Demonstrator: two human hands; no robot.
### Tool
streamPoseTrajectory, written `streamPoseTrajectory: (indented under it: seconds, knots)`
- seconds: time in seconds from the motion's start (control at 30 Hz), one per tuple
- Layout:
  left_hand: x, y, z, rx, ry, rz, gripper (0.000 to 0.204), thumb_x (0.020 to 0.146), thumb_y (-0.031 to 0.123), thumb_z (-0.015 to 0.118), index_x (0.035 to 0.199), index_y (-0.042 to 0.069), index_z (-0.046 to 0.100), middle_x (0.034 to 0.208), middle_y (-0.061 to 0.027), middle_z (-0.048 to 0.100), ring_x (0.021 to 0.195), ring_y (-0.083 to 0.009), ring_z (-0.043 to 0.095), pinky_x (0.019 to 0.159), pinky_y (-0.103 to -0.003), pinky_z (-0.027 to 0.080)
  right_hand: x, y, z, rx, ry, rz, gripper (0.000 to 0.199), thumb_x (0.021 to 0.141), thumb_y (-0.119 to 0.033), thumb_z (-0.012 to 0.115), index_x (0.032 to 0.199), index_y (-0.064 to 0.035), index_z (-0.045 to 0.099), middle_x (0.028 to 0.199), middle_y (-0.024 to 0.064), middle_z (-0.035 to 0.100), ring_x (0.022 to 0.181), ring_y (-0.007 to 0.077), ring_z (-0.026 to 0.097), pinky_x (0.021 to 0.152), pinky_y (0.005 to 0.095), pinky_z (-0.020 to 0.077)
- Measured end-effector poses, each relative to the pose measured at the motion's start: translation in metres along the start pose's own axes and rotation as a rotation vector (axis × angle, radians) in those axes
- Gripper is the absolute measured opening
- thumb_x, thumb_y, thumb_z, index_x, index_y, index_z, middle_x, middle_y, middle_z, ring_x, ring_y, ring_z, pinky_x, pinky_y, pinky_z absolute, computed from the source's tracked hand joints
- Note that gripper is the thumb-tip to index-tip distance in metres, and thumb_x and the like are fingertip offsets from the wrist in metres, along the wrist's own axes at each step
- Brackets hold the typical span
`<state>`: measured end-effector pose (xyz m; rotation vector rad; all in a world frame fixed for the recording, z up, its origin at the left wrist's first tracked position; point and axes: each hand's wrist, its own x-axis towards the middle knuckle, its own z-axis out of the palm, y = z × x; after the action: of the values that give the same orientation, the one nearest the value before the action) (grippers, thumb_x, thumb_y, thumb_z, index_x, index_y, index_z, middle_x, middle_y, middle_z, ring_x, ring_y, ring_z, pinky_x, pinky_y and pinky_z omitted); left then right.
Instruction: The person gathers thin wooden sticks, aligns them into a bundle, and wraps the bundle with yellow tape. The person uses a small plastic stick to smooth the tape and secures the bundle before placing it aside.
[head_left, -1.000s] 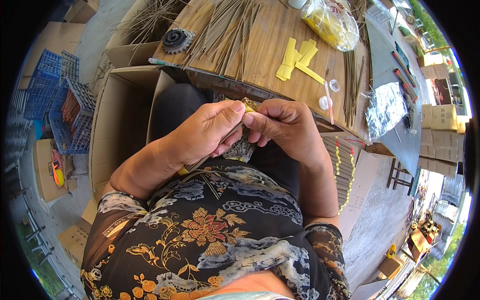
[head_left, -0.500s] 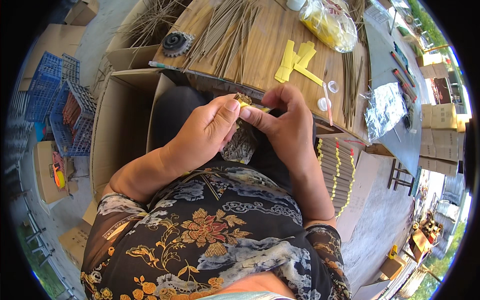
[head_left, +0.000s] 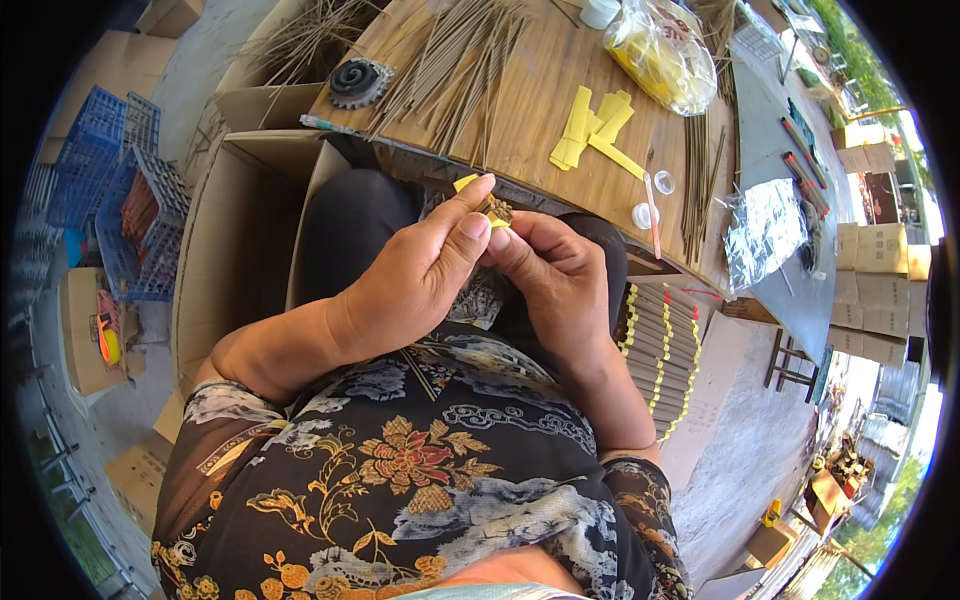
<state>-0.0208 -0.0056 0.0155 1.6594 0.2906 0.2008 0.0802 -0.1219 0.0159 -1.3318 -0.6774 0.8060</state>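
1. So, progress check: there's a row of banded sticks point(head_left: 648, 342) over on my right side, brown with yellow bands, and those look done to me, at least as far as banding goes.
2. What's between my left hand point(head_left: 430, 245) and right hand point(head_left: 555, 270) looks only partway. A yellow strip point(head_left: 498, 222) shows at the end of the brown bundle point(head_left: 499, 209), but more yellow sticks out past my left index finger, so I'd guess it isn't all wrapped down. Can't tell if that's one piece or two.
3. Plenty left, judging by the table point(head_left: 535, 75): loose sticks point(head_left: 445, 70) in a messy spread, some spare strips point(head_left: 572, 130) overlapping, plus a small pot point(head_left: 641, 216) with a thin pink stick point(head_left: 653, 200) next to it.
4. Grip-wise, the left is closed on the bundle near its end, thumb up against the index finger. The right is pinched in close, thumb right by the yellow, fingers curled behind.
5. Bundle's end pokes out between the hands, just past both thumbs, short of the table edge. The rest is hidden, so no idea how it lies lower down.
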Motion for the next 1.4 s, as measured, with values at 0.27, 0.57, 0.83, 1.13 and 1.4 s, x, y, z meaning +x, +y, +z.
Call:
streamPoseTrajectory:
  seconds: [0.27,0.57,0.83,1.13,1.4]
  knots:
    - [0.004,0.002,-0.007,-0.395,-0.255,-0.098,0.052,0.095,0.031,0.031,0.136,0.003,0.017,0.071,0.0014,0.041,0.056,-0.0038,0.037,0.046,-0.016,0.034,0.004,0.000,-0.008,0.278,-0.243,-0.055,0.022,0.088,-0.010,0.051,0.102,0.0062,0.049,0.083,0.0091,0.060,0.074,0.0195,0.063,0.070,0.0266,0.0491]
    - [0.009,-0.003,-0.007,-0.682,-0.420,-0.265,0.075,0.092,0.035,0.041,0.136,0.007,-0.012,0.072,-0.0016,0.040,0.055,-0.0049,0.039,0.040,-0.015,0.035,0.009,0.008,-0.032,0.178,-0.387,-0.025,0.023,0.083,-0.009,0.058,0.101,0.0053,0.053,0.089,0.0069,0.060,0.083,0.0115,0.056,0.073,0.0238,0.0457]
    - [0.009,0.001,-0.003,-0.739,-0.465,-0.343,0.068,0.090,0.038,0.043,0.139,0.013,0.002,0.078,-0.0024,0.043,0.051,-0.0048,0.040,0.039,-0.015,0.034,0.010,0.001,-0.043,0.107,-0.463,0.037,0.023,0.079,-0.009,0.063,0.097,0.0034,0.056,0.089,0.0053,0.060,0.082,0.0091,0.055,0.072,0.0225,0.0451]
    - [0.009,0.000,-0.006,-0.705,-0.351,-0.306,0.065,0.089,0.042,0.042,0.136,0.009,0.012,0.076,0.0001,0.043,0.050,-0.0028,0.039,0.038,-0.014,0.033,0.016,0.011,-0.034,-0.211,-0.128,-0.276,0.046,0.068,-0.021,0.074,0.105,-0.0022,0.055,0.106,0.0096,0.053,0.100,0.0180,0.047,0.085,0.0299,0.0390]
    - [0.009,0.002,-0.004,-0.624,-0.289,-0.304,0.067,0.091,0.038,0.041,0.137,0.005,0.005,0.077,-0.0020,0.045,0.054,-0.0044,0.040,0.040,-0.014,0.033,0.011,0.010,-0.038,-0.505,-0.034,-0.455,0.023,0.064,-0.022,0.076,0.072,-0.0065,0.061,0.099,0.0079,0.052,0.096,0.0224,0.044,0.080,0.0308,0.0382]
